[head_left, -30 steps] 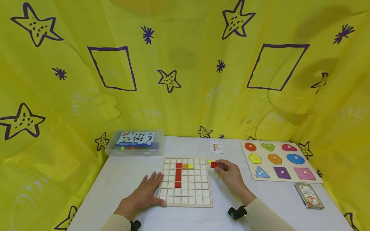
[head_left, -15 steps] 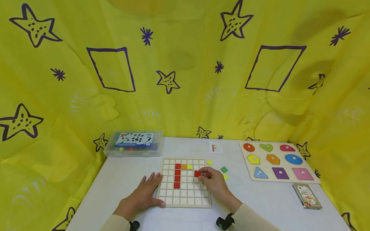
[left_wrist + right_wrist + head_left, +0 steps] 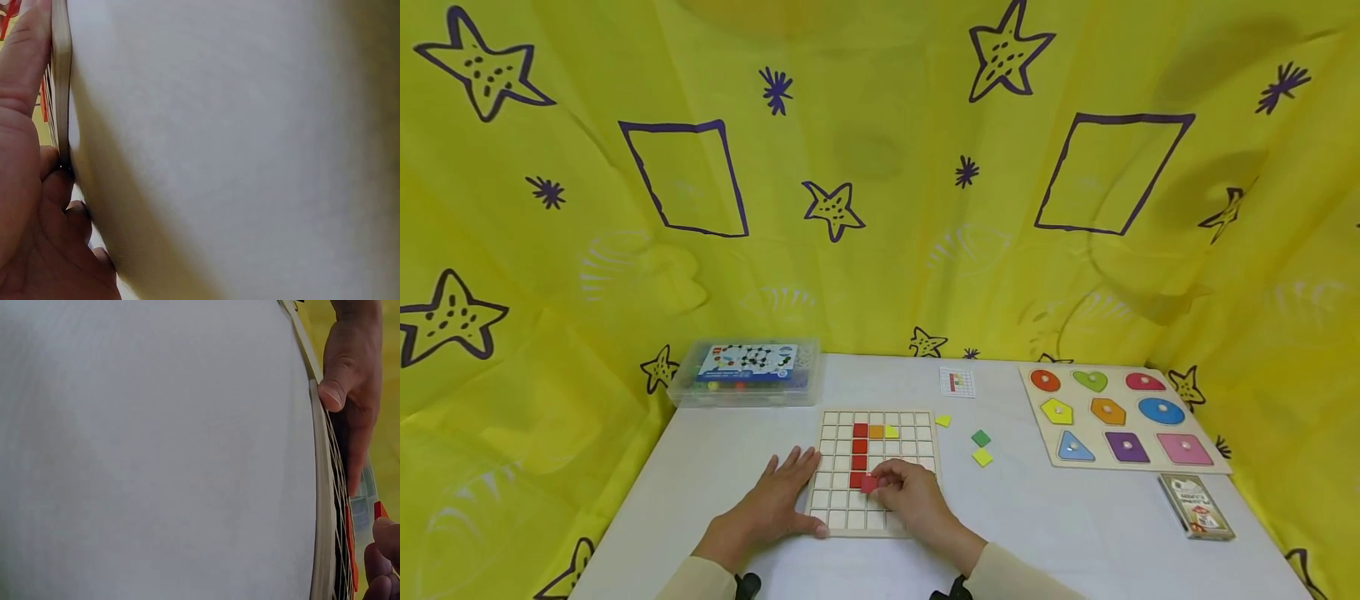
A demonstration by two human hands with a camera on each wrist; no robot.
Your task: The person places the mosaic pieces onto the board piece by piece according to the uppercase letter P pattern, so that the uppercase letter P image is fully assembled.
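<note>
Clock centred on the grid board (image 3: 865, 533), 12 pointing away from you. Your left hand (image 3: 767, 508) is resting at 8 o'clock, fingers stretching along the board's side edge, thumb spreading apart from them at the near corner. Your right hand (image 3: 917, 500) is reaching over the board from 4 o'clock, fingers pinching a red tile (image 3: 868, 484). That tile is sitting at 4 o'clock of the lowest of four red tiles (image 3: 860, 446) standing in a column; whether it's touching the board, you can't tell. An orange tile (image 3: 876, 432) and a yellow piece (image 3: 891, 432) are running from the column's top toward 3.

On the white bench (image 3: 1037, 517), a card box (image 3: 1197, 507) is lying well apart at 3. A yellow tile (image 3: 982, 457) and a green tile (image 3: 981, 437) are lying near the board, between 2 and 3. A shape puzzle (image 3: 1081, 400) is lying farther out toward 2; a loose yellow piece (image 3: 943, 421) is lying just beside the board at 2. A small printed card (image 3: 957, 382) is lying at 1, a clear plastic case (image 3: 745, 375) at 10. Behind everything, a yellow curtain (image 3: 880, 275) is hanging.
</note>
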